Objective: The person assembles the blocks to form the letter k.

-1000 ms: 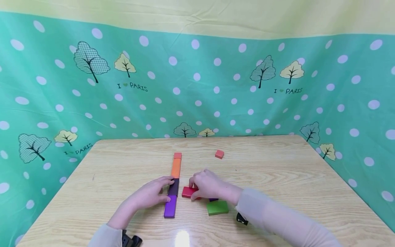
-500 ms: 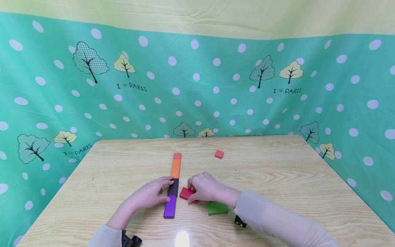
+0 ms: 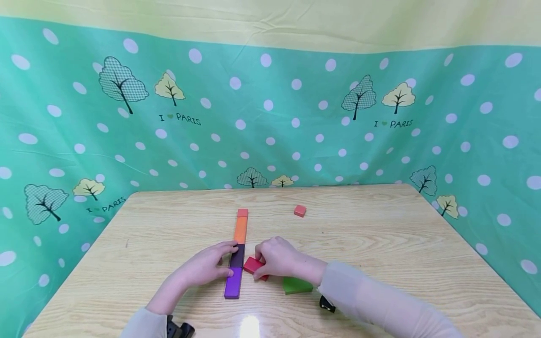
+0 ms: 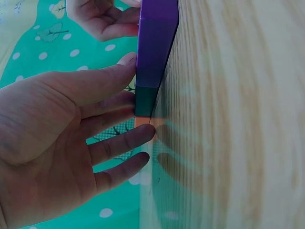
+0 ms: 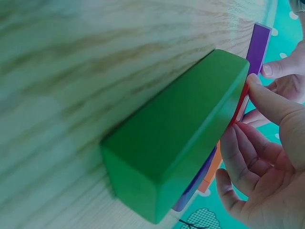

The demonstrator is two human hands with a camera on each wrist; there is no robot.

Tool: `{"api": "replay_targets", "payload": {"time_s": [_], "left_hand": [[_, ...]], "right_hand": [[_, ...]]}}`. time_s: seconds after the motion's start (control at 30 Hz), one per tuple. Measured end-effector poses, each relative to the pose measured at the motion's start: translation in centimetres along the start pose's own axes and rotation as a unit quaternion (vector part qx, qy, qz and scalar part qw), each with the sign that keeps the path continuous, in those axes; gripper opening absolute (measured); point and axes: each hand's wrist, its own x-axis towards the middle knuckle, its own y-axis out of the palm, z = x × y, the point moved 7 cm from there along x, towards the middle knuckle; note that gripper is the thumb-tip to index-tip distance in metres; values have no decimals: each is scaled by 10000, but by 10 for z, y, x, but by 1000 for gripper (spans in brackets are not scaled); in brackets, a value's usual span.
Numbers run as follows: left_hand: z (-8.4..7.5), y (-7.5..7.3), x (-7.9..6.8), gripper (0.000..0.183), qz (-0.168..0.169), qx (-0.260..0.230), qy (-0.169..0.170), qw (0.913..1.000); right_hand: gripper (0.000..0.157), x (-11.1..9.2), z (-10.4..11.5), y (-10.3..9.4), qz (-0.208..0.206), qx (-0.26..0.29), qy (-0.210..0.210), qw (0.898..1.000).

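Observation:
A straight row of blocks runs away from me in the head view: purple (image 3: pixel 233 286), dark (image 3: pixel 237 257), orange (image 3: pixel 240 230) and a small coral end block (image 3: pixel 243 213). My left hand (image 3: pixel 204 266) rests against the row's left side, thumb at the purple block and fingertips by the dark one; its fingers look fairly straight in the left wrist view. Between thumb and fingers my right hand (image 3: pixel 281 257) pinches a red block (image 3: pixel 251 265), tilted, just right of the row. The hand covers part of that block. Nearer the right wrist lies a green block (image 3: pixel 297 285).
A loose coral block (image 3: pixel 300 211) lies farther back on the wooden table (image 3: pixel 359 220). Beside the green block, a blue-purple block (image 5: pixel 196 183) shows in the right wrist view. A patterned green curtain (image 3: pixel 270 117) hangs behind the table.
My right hand has moved a little left, bringing the red block closer to the row and turning it at an angle. My left hand has stayed in place.

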Motion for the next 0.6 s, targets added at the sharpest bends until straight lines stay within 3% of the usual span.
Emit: {"api": "replay_targets", "payload": {"time_s": [0.6], "left_hand": [[-1, 0, 1, 53, -9, 24, 35, 10000]], "right_hand": [[34, -1, -3, -3, 29, 222, 73, 9997]]}}
